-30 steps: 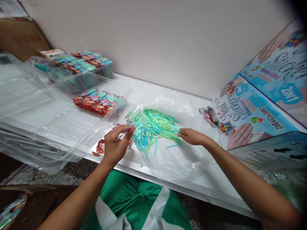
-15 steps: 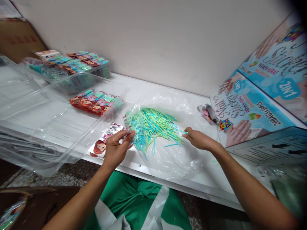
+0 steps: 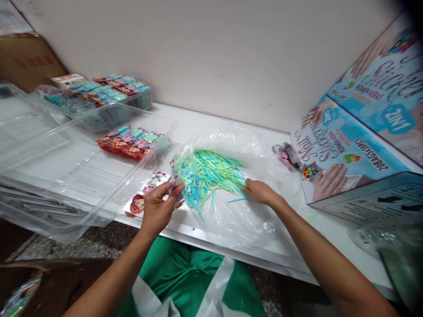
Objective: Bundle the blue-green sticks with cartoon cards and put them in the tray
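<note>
A loose heap of thin green and blue sticks [image 3: 214, 171] lies on a clear plastic bag [image 3: 238, 224] in front of me. At the right end of the heap, my right hand [image 3: 259, 191] has its fingers closed on stick ends; how many is hidden. To the left, my left hand [image 3: 160, 202] pinches a small clear packet [image 3: 174, 181] with pink print between thumb and fingers. Just beside that hand, flat printed sheets [image 3: 137, 204] with a red-haired cartoon figure lie on the white table [image 3: 198, 235].
A clear plastic bin [image 3: 95, 207] stands at the left, beside a row of filled packets [image 3: 134, 145]. Behind it is another tray of packets [image 3: 109, 90]. Blue printed boxes [image 3: 357, 154] stand at the right, with a small dark packet [image 3: 287, 156] near them.
My right hand has moved left, closer to the heap of sticks. My left hand stays nearly in place with the packet.
</note>
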Available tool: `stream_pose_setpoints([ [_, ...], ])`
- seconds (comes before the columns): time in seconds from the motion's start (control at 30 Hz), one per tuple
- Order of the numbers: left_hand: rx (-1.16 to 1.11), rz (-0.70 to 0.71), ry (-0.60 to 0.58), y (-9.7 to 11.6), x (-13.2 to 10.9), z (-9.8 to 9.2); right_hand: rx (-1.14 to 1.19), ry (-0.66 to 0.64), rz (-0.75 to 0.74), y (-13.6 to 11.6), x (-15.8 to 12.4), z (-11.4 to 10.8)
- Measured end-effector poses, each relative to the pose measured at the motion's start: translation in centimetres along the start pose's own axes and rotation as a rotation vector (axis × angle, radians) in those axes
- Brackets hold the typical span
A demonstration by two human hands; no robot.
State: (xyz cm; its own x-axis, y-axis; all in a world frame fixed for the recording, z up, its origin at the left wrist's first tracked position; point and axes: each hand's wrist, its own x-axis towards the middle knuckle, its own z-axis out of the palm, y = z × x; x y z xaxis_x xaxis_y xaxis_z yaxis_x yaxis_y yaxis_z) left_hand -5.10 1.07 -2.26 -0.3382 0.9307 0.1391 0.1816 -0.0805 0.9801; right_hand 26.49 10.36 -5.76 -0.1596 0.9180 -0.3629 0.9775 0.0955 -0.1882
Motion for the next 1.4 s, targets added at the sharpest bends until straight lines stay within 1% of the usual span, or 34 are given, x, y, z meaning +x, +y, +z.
stream_pose_setpoints([
  [0.1, -0.004, -0.013, -0.006, 0.1, 0.0, 0.0, 0.103, 0.057, -0.022, 0.5, -0.4, -0.4],
  [0.17, -0.005, -0.014, -0.001, 0.1, 0.0, 0.0, 0.208, 0.110, -0.046, 0.5, -0.8, -0.1],
  [0.27, -0.016, -0.010, 0.012, 0.1, 0.0, 0.2, 0.388, 0.221, -0.076, 0.1, -1.2, 1.0],
  [0.43, -0.038, -0.025, 0.002, 0.2, -0.1, 0.1, 0.602, 0.496, -0.072, -1.1, -1.6, 3.2],
  [0.5, -0.034, -0.035, -0.015, 0.3, -0.1, 0.0, 0.653, 0.548, -0.071, -1.2, -1.7, 3.9],
  [0.67, -0.027, -0.063, -0.017, 0.8, -0.5, 0.1, 0.721, 0.536, -0.079, -1.0, -2.3, 4.8],
  [0.83, -0.169, -0.203, -0.053, 1.7, -1.3, 0.8, 0.715, 0.507, -0.091, -1.5, -3.1, 4.8],
  [0.93, -0.200, -0.235, -0.045, 2.1, -1.5, 1.0, 0.704, 0.584, -0.051, -1.6, -3.4, 4.4],
  [1.0, -0.223, -0.232, -0.038, 2.2, -1.6, 1.0, 0.702, 0.662, -0.017, -1.5, -3.3, 4.3],
  [1.07, -0.242, -0.226, -0.032, 2.3, -1.6, 1.0, 0.703, 0.698, -0.004, -1.3, -3.1, 4.4],
  [1.17, -0.192, -0.204, -0.038, 2.2, -1.7, 0.9, 0.709, 0.682, 0.002, -1.0, -2.8, 4.9],
  [1.3, -0.089, -0.127, -0.087, 1.9, -1.9, 0.8, 0.719, 0.651, 0.029, -0.7, -2.6, 5.4],
  [1.4, -0.092, -0.128, -0.124, 1.7, -2.1, 1.0, 0.712, 0.632, 0.029, -0.5, -2.4, 5.5],
])
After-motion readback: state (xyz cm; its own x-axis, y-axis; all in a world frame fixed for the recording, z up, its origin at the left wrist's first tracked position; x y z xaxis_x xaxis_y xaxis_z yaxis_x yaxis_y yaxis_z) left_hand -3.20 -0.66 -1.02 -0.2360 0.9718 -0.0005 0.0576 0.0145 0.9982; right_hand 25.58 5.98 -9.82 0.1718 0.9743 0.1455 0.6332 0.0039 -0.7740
